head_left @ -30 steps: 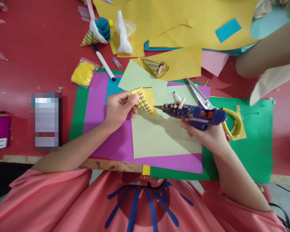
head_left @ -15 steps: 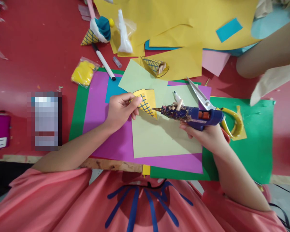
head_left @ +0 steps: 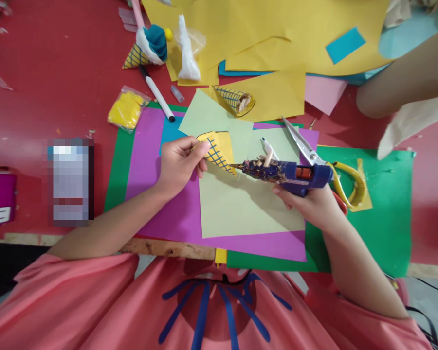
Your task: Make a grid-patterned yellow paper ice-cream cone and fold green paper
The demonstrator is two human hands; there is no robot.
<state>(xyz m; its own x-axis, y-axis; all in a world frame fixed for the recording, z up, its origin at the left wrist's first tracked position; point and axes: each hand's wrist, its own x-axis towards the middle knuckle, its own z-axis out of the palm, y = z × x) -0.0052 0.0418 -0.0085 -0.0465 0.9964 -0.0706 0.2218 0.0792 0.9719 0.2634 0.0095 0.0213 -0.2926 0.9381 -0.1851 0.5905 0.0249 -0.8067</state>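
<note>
Between thumb and fingers, my left hand (head_left: 182, 163) pinches a yellow paper cone (head_left: 217, 151) marked with a dark blue grid. The cone's pointed end slants down to the right. My right hand (head_left: 310, 204) is wrapped round a dark blue glue gun (head_left: 288, 176), its barrel crusted with dried glue and scraps. The gun's nozzle is at the lower tip of the cone; I cannot tell if they touch. Under both hands lies a pale green sheet (head_left: 248, 209). Farther back, a second gridded cone (head_left: 233, 99) rests on yellow paper.
Yellow-handled scissors (head_left: 350, 184) lie right of the glue gun, near a white marker (head_left: 269, 148). At the back left are a finished paper ice-cream cone (head_left: 149, 46), another marker (head_left: 158, 97) and a yellow packet (head_left: 127, 109). A phone (head_left: 71, 180) lies at left, a cardboard tube (head_left: 405, 73) at right.
My left hand has shifted slightly left and up with the paper cone, whose gridded face shows more. The glue gun in my right hand has moved a little to the left.
</note>
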